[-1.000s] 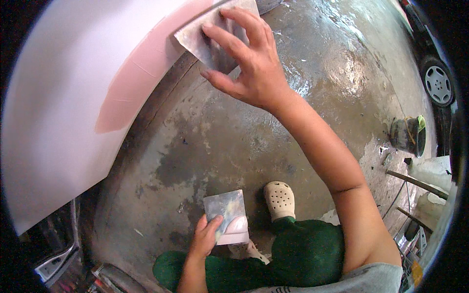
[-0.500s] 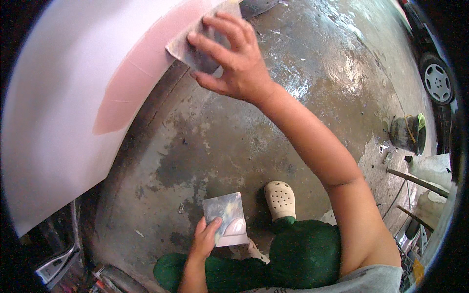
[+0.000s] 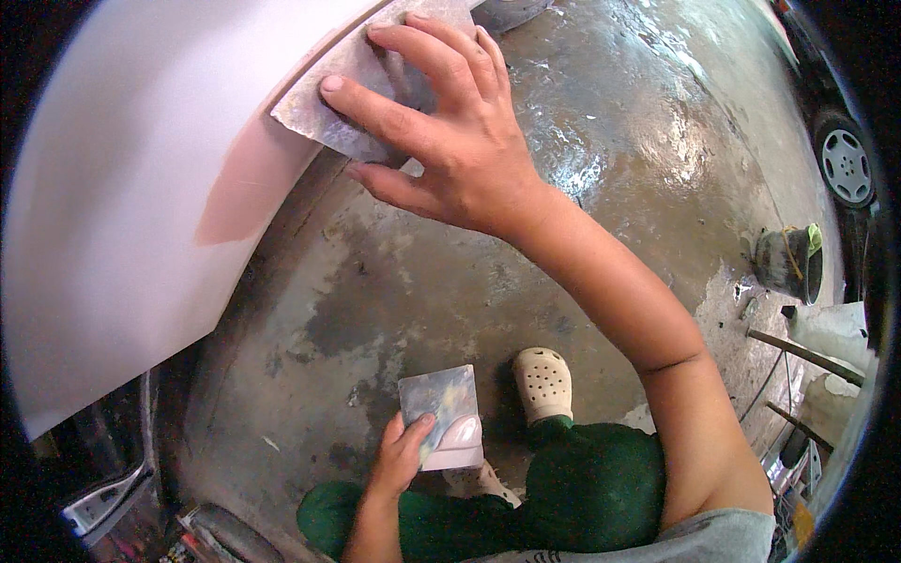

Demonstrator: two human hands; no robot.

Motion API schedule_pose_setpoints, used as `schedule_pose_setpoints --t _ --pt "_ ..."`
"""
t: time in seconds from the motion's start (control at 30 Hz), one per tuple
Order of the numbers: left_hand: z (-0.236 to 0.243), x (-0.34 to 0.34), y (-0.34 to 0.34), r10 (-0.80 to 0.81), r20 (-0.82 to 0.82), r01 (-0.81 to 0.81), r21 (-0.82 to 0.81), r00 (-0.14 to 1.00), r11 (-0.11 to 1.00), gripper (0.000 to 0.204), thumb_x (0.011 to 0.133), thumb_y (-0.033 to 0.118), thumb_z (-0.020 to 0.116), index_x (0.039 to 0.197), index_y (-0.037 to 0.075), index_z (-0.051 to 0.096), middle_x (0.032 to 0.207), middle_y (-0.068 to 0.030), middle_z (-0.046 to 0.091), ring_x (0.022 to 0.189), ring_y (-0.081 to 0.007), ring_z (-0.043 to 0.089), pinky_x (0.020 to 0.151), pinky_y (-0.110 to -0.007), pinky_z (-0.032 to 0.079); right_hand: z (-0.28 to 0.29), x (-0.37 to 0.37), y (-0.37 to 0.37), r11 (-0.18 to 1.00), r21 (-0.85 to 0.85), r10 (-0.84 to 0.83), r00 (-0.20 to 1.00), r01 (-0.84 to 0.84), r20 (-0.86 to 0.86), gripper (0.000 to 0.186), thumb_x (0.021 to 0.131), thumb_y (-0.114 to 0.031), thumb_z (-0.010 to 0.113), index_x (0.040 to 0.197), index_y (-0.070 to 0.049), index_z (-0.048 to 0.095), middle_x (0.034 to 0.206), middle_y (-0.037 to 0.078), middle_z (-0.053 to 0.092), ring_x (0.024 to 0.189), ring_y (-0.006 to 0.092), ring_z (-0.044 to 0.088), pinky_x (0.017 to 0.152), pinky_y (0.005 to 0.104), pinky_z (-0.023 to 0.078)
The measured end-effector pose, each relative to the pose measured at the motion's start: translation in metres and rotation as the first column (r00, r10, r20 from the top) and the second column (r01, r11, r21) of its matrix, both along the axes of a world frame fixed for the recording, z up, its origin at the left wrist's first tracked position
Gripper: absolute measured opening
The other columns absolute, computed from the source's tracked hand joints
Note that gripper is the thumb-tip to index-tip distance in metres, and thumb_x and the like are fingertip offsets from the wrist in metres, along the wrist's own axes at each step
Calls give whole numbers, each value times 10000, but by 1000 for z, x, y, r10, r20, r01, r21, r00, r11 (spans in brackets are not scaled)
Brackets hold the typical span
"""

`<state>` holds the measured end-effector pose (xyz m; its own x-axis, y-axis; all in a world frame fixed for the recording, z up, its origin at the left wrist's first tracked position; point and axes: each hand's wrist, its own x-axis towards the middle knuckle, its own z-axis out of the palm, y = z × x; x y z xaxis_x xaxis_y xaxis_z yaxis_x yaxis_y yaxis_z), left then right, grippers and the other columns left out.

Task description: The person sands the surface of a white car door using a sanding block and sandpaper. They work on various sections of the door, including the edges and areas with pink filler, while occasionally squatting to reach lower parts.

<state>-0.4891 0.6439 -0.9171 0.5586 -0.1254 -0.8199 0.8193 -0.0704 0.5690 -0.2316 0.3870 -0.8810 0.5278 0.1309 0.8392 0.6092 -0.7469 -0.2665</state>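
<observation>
A white car body panel (image 3: 122, 225) curves across the upper left, with a smooth strip of pink body filler (image 3: 246, 192) along its edge. My right hand (image 3: 455, 131) presses a wide, thin grey filler spreader (image 3: 324, 117) against that strip. Its fingers are spread over the spreader's face and the thumb is at the lower edge, so part of the filler is hidden. Lower down, my left hand (image 3: 402, 455) grips a stained grey plate (image 3: 436, 389) by its left side, thumb on top. Pale pink filler (image 3: 460, 433) sits at the plate's near right corner.
Below lies a wet, blotchy concrete floor (image 3: 375, 300). My beige clog (image 3: 544, 383) stands on it. At right are a dark bucket (image 3: 786, 263), a dark car's wheel (image 3: 845, 159) and a stand with bars (image 3: 807, 357). Dark car parts (image 3: 113, 497) fill the lower left.
My right hand has moved left and toward me along the strip, with the spreader over more of the pink filler. My left hand and plate have barely shifted.
</observation>
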Motion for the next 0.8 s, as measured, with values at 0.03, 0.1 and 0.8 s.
schedule_pose_setpoints --t 0.03,0.1,0.8 --pt "0 0 0 5 14 -5 2 1000 1000 328 996 221 604 1237 -1 607 1148 -68 664 1036 -156 591 959 -310 444 2 0 2 1000 12 7 1000 -7 7 751 623 -358 851 1326 -369 589 1410 71 467 1327 342 417 1040 657 318" --pt "2 0 0 13 -1 -13 19 1000 1000 324 996 219 603 1236 1 608 1146 -67 664 1036 -156 591 959 -310 444 10 -1 5 1000 -6 7 1000 -7 -1 767 659 -349 844 1369 -303 558 1432 107 440 1341 361 404 1051 656 315" --pt "2 -8 9 32 -16 -32 -6 999 999 356 967 187 620 1274 8 597 1185 -74 668 1070 -182 615 986 -328 454 -55 -11 13 998 -60 -30 987 21 -159 753 631 -345 842 1338 -340 584 1445 90 456 1336 345 416 1047 663 313"
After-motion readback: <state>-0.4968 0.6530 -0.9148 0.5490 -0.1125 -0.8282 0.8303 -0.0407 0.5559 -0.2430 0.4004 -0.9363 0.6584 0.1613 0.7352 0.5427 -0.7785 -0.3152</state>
